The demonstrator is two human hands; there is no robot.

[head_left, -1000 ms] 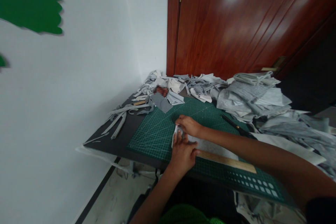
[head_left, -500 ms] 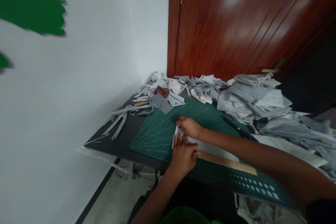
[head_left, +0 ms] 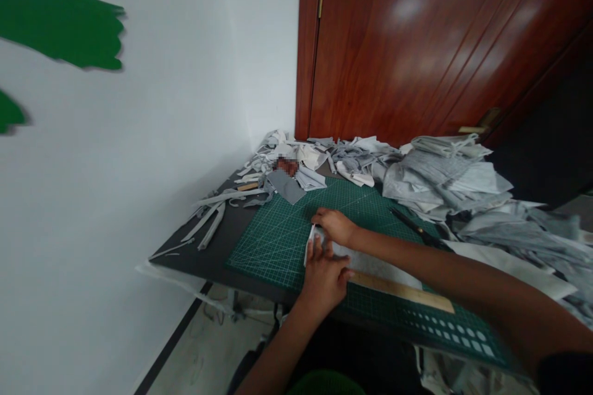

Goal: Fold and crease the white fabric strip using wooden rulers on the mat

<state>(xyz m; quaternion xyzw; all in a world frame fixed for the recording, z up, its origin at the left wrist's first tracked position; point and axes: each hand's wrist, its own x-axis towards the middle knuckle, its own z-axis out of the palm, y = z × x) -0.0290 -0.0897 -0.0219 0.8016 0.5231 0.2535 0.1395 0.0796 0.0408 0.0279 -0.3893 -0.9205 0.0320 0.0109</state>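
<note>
A light grey piece of cloth lies on the green cutting mat, with a white folded edge along its left side. My left hand rests on the cloth near that edge, fingers spread and pressing down. Beyond it, my right hand has its fingers closed on the far left corner of the cloth; the fingertips are partly hidden. A wooden ruler lies along the near side of the cloth, its left end by my left thumb. My right forearm crosses above the cloth and covers part of it.
Dark-handled scissors lie on the mat's right side. Stacked grey cloth stands at the back right, with loose scraps along the back. Cut strips lie on the left of the black table. A wall and a wooden door stand behind.
The view has shifted slightly. Both hands keep nearly the same place on the cloth, and nothing has been taken up or let go.
</note>
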